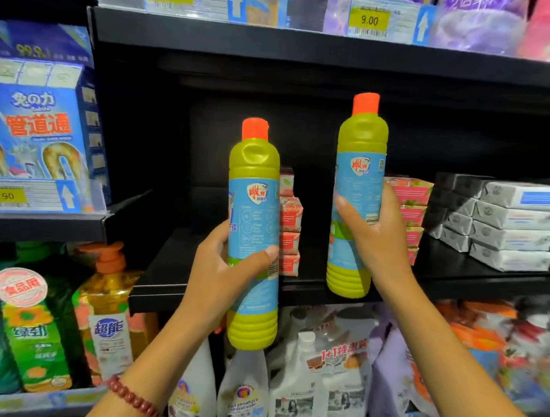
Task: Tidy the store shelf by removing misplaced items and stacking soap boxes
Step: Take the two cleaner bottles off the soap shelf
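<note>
Two green, orange-capped bottles are held upright before the dark shelf (177,276) at centre frame.

Head view: the left hand (215,262) wraps the left bottle (255,207) low on its label, thumb across the front. The right hand (376,230) clasps the right bottle (358,186) at mid-label, higher in the frame. Both bottles are clear of the shelf.

The bottles look like stiff plastic, probably liquid-filled and fairly heavy. The glossy label may slip; the ribbed base or waist should offer surer purchase.

Pink boxes (290,233) are stacked between and behind the bottles, and grey boxes (513,235) at right; they are likely light, rigid and best taken by the flat sides.

Legible writing:
- The bottle labels carry a red shield logo, with the text too blurred to read.
- Yellow tags (369,20) at top read "9.00"; one at left reads "9.90".
- The blue box (39,125) at upper left reads "管道通".
- The yellow pump bottle (109,327) at lower left reads "超能".
</note>
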